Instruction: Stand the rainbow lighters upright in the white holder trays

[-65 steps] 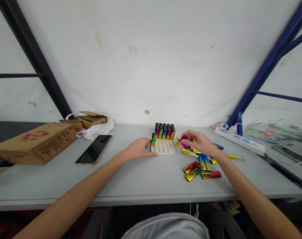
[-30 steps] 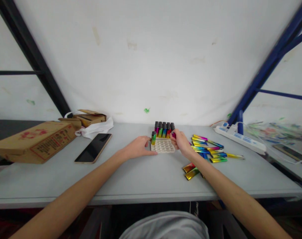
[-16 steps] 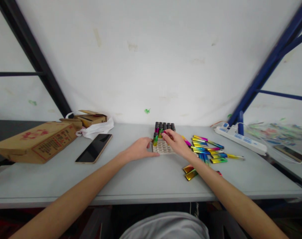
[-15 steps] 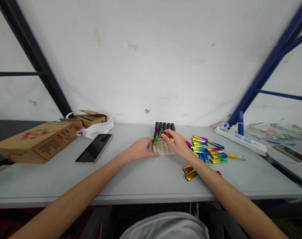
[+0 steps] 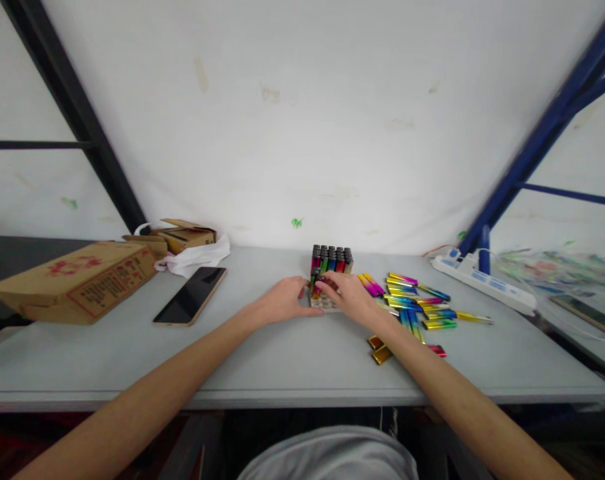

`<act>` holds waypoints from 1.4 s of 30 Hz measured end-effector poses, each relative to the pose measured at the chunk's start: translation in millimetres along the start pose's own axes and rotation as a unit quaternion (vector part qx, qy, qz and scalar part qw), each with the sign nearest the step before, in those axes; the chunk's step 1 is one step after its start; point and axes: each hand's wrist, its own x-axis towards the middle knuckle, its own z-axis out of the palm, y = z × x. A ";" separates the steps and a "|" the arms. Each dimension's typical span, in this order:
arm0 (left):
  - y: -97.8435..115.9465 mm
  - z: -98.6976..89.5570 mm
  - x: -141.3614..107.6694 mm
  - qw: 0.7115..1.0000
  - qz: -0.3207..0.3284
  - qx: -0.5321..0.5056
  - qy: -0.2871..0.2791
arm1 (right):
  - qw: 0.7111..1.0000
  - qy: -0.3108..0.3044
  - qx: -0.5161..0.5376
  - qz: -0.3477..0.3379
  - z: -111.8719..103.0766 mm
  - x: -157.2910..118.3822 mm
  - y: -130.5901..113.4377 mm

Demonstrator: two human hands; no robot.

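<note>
A white tray with rows of holes lies on the table, partly covered by my hands. Upright lighters with dark tops and shiny coloured bodies fill its far rows. My left hand grips the tray's near left corner, thumb along the front edge and fingers at the side. Between my right hand's thumb and fingers is a lighter, held upright over the tray's left part beside another standing one. My right fingers hide its lower end.
To the right lies a loose pile of shiny coloured lighters, with a few gold ones nearer me. A white power strip is farther right. At left are a phone, a cardboard box and white crumpled material.
My right hand has moved slightly left and down with the lighter, close to the one standing at the tray's left. My left hand stays at the tray's corner.
</note>
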 end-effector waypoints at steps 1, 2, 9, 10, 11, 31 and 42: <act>-0.3 0.1 0.0 1.000 0.000 0.001 -0.001 | 1.000 -0.009 -0.018 -0.007 -0.3 0.1 -1.0; -0.5 0.1 -0.1 1.000 0.000 0.001 -0.001 | 0.999 -0.017 -0.037 -0.011 -1.6 0.3 -1.9; 0.5 -2.4 -0.1 1.000 -0.011 -0.002 -0.009 | 0.995 0.014 -0.090 0.035 -38.5 -0.3 22.8; 0.6 -2.8 0.2 1.000 -0.011 -0.003 -0.010 | 0.992 0.024 -0.108 0.052 -45.4 -1.8 31.4; 0.6 -3.2 0.5 1.000 -0.011 -0.005 -0.011 | 0.990 0.025 -0.126 0.065 -51.7 -3.6 40.2; -2.0 -2.6 2.0 1.000 -0.006 -0.003 -0.012 | 0.952 -0.136 -0.203 0.185 -48.0 -20.7 75.2; -0.8 -3.5 1.2 1.000 -0.006 -0.014 -0.012 | 0.982 0.116 0.003 0.152 -55.5 -10.7 61.7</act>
